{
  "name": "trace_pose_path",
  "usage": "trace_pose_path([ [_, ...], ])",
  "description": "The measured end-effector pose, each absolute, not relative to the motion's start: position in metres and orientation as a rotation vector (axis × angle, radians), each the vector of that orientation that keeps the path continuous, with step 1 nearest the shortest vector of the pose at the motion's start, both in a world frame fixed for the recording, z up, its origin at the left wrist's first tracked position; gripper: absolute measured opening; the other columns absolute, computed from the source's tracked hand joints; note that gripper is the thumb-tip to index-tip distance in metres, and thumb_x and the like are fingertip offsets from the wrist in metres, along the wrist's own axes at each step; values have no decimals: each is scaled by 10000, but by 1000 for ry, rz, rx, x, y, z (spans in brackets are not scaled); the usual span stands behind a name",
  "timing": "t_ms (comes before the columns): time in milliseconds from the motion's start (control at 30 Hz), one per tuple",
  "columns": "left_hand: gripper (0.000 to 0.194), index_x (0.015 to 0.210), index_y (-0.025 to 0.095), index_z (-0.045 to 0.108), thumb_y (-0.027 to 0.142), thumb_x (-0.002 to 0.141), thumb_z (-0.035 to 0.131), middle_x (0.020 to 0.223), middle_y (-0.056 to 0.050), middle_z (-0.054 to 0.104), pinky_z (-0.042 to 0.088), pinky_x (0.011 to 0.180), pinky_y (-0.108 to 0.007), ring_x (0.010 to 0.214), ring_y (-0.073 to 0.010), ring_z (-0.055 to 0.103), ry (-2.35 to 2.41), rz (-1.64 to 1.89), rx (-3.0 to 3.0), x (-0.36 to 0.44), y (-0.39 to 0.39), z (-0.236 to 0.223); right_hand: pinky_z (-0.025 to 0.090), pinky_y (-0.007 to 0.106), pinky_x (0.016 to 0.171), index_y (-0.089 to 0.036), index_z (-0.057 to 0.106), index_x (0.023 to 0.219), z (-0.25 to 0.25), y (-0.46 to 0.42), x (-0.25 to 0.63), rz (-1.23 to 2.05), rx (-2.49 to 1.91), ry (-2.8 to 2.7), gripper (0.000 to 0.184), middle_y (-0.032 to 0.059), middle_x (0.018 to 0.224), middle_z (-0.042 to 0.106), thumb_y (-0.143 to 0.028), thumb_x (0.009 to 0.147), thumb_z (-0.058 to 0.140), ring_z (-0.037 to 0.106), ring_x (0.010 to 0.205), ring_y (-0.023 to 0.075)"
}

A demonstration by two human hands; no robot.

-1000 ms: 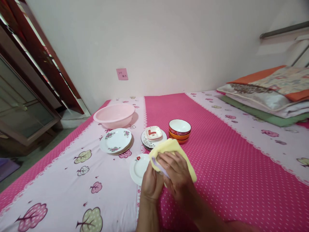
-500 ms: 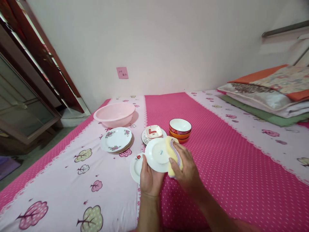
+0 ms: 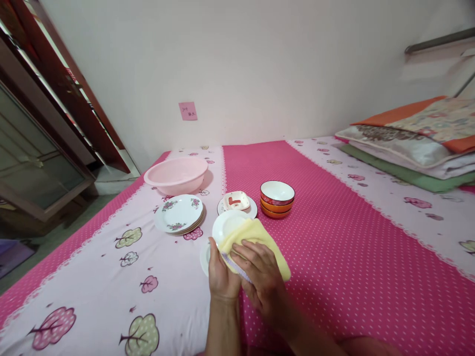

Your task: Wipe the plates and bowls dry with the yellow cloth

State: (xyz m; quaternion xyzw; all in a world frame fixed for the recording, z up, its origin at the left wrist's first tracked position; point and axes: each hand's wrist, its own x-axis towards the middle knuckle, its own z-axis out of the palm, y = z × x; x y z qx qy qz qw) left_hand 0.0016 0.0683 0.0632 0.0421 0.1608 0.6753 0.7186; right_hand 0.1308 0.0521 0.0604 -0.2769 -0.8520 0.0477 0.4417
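My left hand (image 3: 222,274) grips a white plate (image 3: 226,222) from below, its thumb at the near left rim. Spread over much of that plate is a yellow cloth (image 3: 260,237) with a lilac edge. My right hand (image 3: 261,272) presses the cloth onto the plate, fingers over it. Partly hidden behind my left hand, another white plate (image 3: 204,259) lies on the bedspread. Just beyond the held plate, a small square dish (image 3: 236,201) with a red mark sits on a dark-rimmed plate (image 3: 252,210).
Flower-patterned plates (image 3: 180,215) are stacked at left, in front of a pink basin (image 3: 176,178). Three stacked bowls (image 3: 277,200) stand right of the small dish. Folded bedding (image 3: 411,143) lies far right on the pink bedspread (image 3: 352,257). A wall (image 3: 260,74) rises behind.
My right hand has moved left with the cloth, from the plate's right edge across its face. The cloth now covers much of the plate, which sits slightly further left.
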Motion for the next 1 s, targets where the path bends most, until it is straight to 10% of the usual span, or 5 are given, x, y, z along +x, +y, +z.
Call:
trace_pose_path([
  [167,603,1082,118,799,467,1091,307,1142,-136,801,395,1198,-312,1262,-193,662,393,1413,103,22,67,72,286,512,1236,-182,457,1527,70,64,140,8,-692,-2119,500,114,1508,589,-198,1029,409,430,1480,264],
  [433,503,1362,164,684,492,1040,480,1422,-134,679,336,1237,-455,1461,-289,485,335,1220,438,52,63,68,371,546,1187,-221,525,1477,84,97,178,-17,-975,-1871,452,127,1466,625,-233,1028,472,528,1410,297],
  [733,596,1243,145,744,580,1038,392,1352,-141,723,306,1247,-492,1469,-318,473,396,1190,297,34,70,63,531,338,606,-132,739,1131,85,114,213,930,-1283,-1438,514,85,848,777,-578,905,620,679,685,240],
  [1000,601,1202,84,750,551,1044,407,1289,-169,751,338,1239,-437,1445,-297,506,532,1268,180,33,73,65,583,347,646,-132,707,1234,87,108,215,1671,-991,-1010,612,114,923,813,-501,764,841,763,754,280],
])
